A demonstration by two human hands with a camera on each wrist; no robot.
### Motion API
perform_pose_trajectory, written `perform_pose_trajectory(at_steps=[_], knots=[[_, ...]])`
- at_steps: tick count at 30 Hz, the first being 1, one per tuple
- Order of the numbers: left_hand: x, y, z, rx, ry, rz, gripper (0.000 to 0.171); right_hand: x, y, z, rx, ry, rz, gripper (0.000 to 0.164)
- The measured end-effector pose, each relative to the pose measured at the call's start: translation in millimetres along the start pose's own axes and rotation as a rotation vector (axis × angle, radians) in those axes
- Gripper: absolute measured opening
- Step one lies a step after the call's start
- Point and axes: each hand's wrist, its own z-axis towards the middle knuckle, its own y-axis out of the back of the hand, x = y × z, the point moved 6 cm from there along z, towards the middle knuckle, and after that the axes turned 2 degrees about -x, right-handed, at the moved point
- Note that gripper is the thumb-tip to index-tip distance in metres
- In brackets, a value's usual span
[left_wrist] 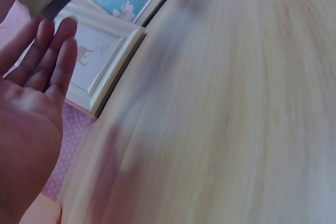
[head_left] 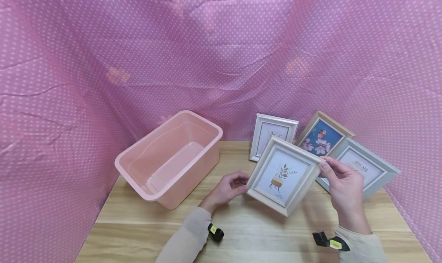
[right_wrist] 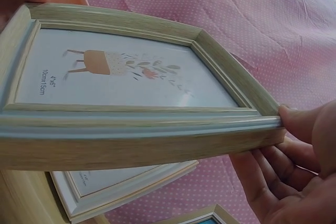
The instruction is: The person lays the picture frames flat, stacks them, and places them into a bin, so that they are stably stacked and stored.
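Note:
A cream wooden picture frame (head_left: 252,187) with a potted-plant print is held up tilted above the table. My right hand (head_left: 347,186) pinches its upper right corner, thumb in front and fingers behind, as the right wrist view shows at the frame (right_wrist: 157,150). At the opposite, left corner is my left hand (head_left: 226,190), its thumb on the edge and its fingertips lightly at the back; in the left wrist view the fingers of this hand (left_wrist: 31,103) stretch out rather straight under the corner.
Behind stand a white picture frame (head_left: 255,140), a tan frame with a blossom picture (head_left: 321,138) and a grey-green frame (head_left: 376,180), which overlaps the tan one. A pink plastic bin (head_left: 197,178) sits at the left of the wooden table (head_left: 138,232). Pink dotted cloth (head_left: 221,63) surrounds the table.

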Motion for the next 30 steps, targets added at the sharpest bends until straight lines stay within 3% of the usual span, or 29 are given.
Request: perform_pose_trajectory(at_steps=[6,9,17,25,30], knots=[[-0.3,-0.6,-8.3,0.083,0.028,-0.014,0.042,-0.4,0.5,-0.6,-0.021,0.019,-0.011,0.016],[0.0,-0.4,-11.1,0.093,0.034,-0.034,0.044,-1.0,0.0,-0.2,-0.025,0.014,-0.018,0.016],[0.8,3.1,-15.8,0.049,0.032,-0.050,0.042,-1.9,-4.9,-0.1,-0.022,0.020,0.022,0.014],[5.4,8.7,-19.2,-0.034,0.005,-0.048,0.041,-10.7,-9.5,0.1,-0.008,-0.093,0.015,0.013],[7.4,13.5,-22.5,-0.088,-0.038,-0.063,0.044,-13.1,-12.1,-4.6,0.048,-0.125,-0.039,0.027]])
